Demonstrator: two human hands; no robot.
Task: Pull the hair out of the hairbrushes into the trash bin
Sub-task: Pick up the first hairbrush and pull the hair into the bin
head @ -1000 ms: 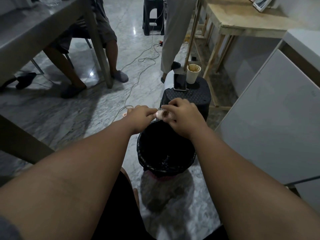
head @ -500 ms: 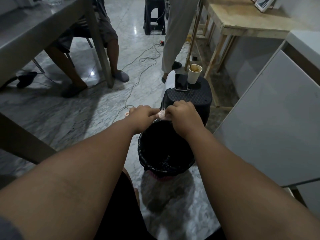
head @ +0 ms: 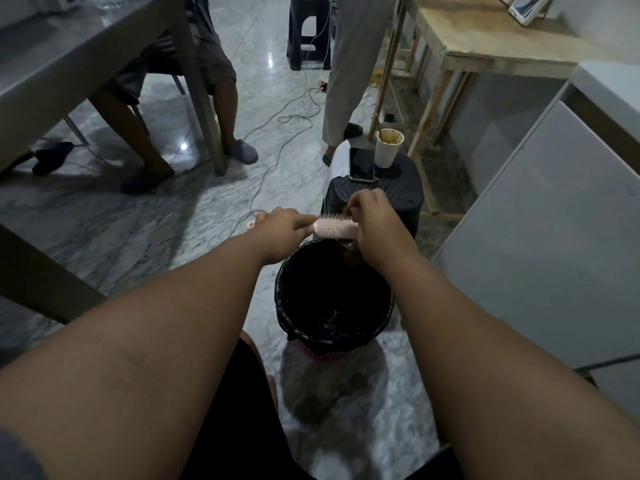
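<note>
**Hair pull under way above the bin**

Left hand (head: 282,227) is wrapped round the handle of the pink hairbrush (head: 335,228) and holds it level, bristles facing away from the person. Right hand (head: 375,225) sits at the other end of the brush head. Its fingers are curled in and pinching at the bristles, and a brownish clump of hair (head: 352,257) hangs just under that hand. The black-lined trash bin (head: 332,336) stands open directly below both hands, so whatever lets go should land inside.

By my read this is the stripping step itself: hair gripped, brush braced, clump not yet dropped. Next, the right hand has to draw the tuft clear of the bristle tips and then release it over the bin, while the left hand keeps the brush from twisting.

Beyond the hands, a dark stool (head: 398,195) carries a phone (head: 361,164) and a paper cup (head: 388,150). I can read no brand, label or writing on the brush, bin or cup.
</note>
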